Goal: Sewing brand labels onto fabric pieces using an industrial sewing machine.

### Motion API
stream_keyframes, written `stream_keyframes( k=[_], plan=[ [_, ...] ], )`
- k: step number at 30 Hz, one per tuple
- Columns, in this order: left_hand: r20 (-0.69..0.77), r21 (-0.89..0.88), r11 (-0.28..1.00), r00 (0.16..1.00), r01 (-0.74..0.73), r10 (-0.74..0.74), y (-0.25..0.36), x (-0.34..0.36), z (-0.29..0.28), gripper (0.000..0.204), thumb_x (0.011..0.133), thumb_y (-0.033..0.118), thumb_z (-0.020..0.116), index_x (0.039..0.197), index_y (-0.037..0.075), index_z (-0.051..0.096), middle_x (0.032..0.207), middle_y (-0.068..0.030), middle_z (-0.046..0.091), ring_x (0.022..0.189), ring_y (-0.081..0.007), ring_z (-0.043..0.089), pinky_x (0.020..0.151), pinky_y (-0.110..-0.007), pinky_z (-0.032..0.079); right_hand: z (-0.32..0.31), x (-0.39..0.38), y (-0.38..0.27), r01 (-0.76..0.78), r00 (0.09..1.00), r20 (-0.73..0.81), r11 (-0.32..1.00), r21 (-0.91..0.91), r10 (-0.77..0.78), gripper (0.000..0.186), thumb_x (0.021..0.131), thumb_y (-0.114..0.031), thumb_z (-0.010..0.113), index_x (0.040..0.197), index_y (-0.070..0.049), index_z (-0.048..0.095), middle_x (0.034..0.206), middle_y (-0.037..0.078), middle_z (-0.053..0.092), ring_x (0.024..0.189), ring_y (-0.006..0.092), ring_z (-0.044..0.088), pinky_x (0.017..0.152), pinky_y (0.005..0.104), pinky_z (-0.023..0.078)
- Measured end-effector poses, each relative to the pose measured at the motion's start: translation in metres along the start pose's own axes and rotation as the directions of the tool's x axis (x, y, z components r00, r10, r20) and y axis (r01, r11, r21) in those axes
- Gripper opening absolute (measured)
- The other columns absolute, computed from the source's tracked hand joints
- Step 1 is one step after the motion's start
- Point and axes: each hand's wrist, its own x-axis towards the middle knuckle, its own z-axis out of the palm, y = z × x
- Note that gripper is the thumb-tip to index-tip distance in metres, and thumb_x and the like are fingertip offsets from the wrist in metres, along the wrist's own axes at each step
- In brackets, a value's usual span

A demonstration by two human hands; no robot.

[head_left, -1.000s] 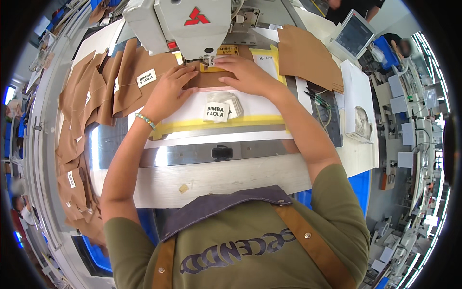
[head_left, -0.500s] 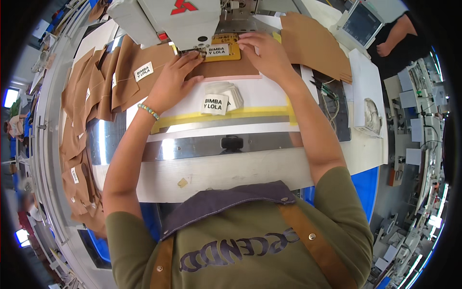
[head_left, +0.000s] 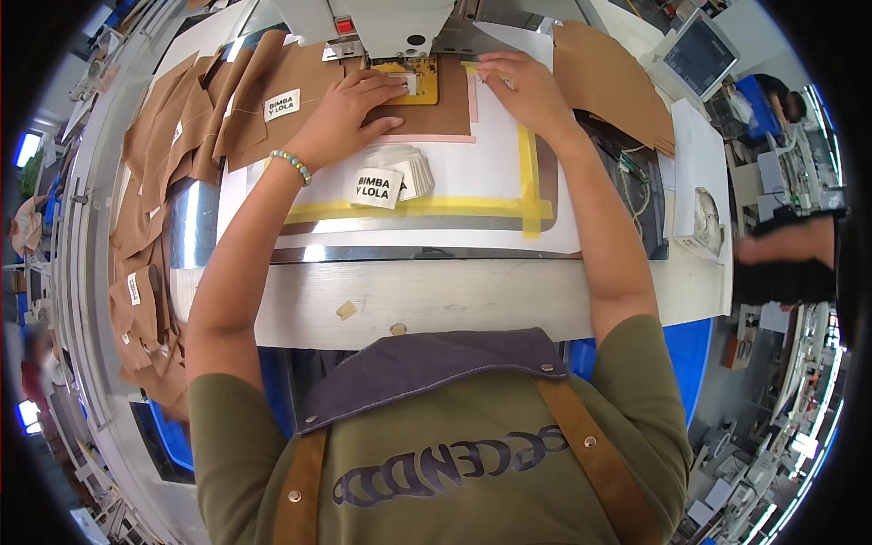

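My left hand (head_left: 359, 113) lies palm down, fingers stretched over a brown sheet piece (head_left: 427, 123) and the left part of a yellow plate (head_left: 427, 86). The plate sits beneath the white sewing machine head (head_left: 386, 23); a white label in its window is partly hidden by my fingers. To its right, my right hand (head_left: 527, 91) rests over the white sheet (head_left: 495, 145), fingers apart, with nothing visible in them. A pink strip (head_left: 473, 100) edges the brown piece. Nearer me is a loose stack of white printed labels (head_left: 377, 186), above yellow tape (head_left: 436, 204).
Brown pieces with labels (head_left: 173, 145) drape over the left table edge. More brown pieces (head_left: 599, 82) are stacked at the right, near scissors or snips with cords (head_left: 631, 168), a white box (head_left: 699, 218) and a screen (head_left: 699, 54). Another person's arm (head_left: 790, 250) shows far right.
The white sheet with plate and labels has shifted toward me and left relative to the machine. My right hand has left the plate's edge for its right side; my left fingers now partly cover the label.
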Motion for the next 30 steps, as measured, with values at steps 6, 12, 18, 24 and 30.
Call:
stream_keyframes(
  k=[6, 12, 18, 24, 30],
  plan=[
    [0.006, 0.015, 1.000, 1.000, 0.008, -0.008, -0.0022, -0.0011, -0.0004, 0.047, 0.103, 0.033, 0.072, 0.146, 0.012, 0.069, 0.156, -0.0063, 0.063, 0.152, -0.0307, 0.046, 0.125, -0.050, 0.037, -0.0013, 0.0009, 0.0054, 0.005, 1.000, -0.006, 1.000, -0.021, -0.005, 0.025, 0.102, -0.021, 0.070, 0.115, -0.004, 0.082, 0.125, 0.012, 0.079, 0.115, 0.0342, 0.071, 0.099, 0.0423, 0.057],
    [0.009, 0.031, 0.999, 1.000, 0.008, -0.008, -0.0002, -0.0017, 0.0001, 0.047, 0.104, 0.030, 0.072, 0.146, 0.012, 0.069, 0.159, -0.0053, 0.060, 0.153, -0.0315, 0.044, 0.128, -0.050, 0.036, 0.0028, -0.0008, 0.0024, -0.067, 0.994, 0.086, 0.996, 0.052, 0.062, 0.026, 0.103, -0.024, 0.070, 0.116, -0.005, 0.082, 0.126, 0.011, 0.079, 0.115, 0.0335, 0.071, 0.097, 0.0415, 0.057],
    [-0.044, 0.069, 0.997, 0.998, -0.035, 0.038, -0.0049, -0.0009, 0.0028, 0.043, 0.104, 0.034, 0.071, 0.142, 0.013, 0.071, 0.158, -0.0016, 0.061, 0.149, -0.0279, 0.048, 0.122, -0.049, 0.041, -0.0021, 0.0014, 0.0054, 0.017, 0.998, 0.065, 1.000, 0.003, -0.017, 0.026, 0.103, -0.025, 0.069, 0.115, -0.006, 0.082, 0.128, 0.011, 0.079, 0.115, 0.0332, 0.072, 0.093, 0.0402, 0.058],
    [-0.035, 0.054, 0.997, 0.998, -0.048, 0.050, -0.0073, -0.0008, 0.0028, 0.041, 0.104, 0.032, 0.071, 0.141, 0.013, 0.071, 0.158, -0.0008, 0.061, 0.149, -0.0276, 0.047, 0.123, -0.050, 0.041, -0.0050, -0.0006, 0.0086, -0.066, 0.994, 0.090, 0.998, 0.019, 0.064, 0.025, 0.103, -0.022, 0.069, 0.113, -0.004, 0.082, 0.131, 0.010, 0.078, 0.120, 0.0324, 0.070, 0.097, 0.0413, 0.058],
    [-0.002, -0.019, 1.000, 1.000, -0.023, 0.023, -0.0062, 0.0017, 0.0007, 0.043, 0.103, 0.022, 0.072, 0.144, 0.011, 0.069, 0.158, -0.0026, 0.060, 0.146, -0.0301, 0.050, 0.125, -0.048, 0.041, -0.0050, -0.0001, 0.0075, -0.060, 0.995, 0.078, 0.998, -0.015, 0.061, 0.024, 0.102, -0.022, 0.068, 0.110, -0.005, 0.083, 0.129, 0.009, 0.078, 0.124, 0.0315, 0.068, 0.102, 0.0416, 0.056]
  ],
)
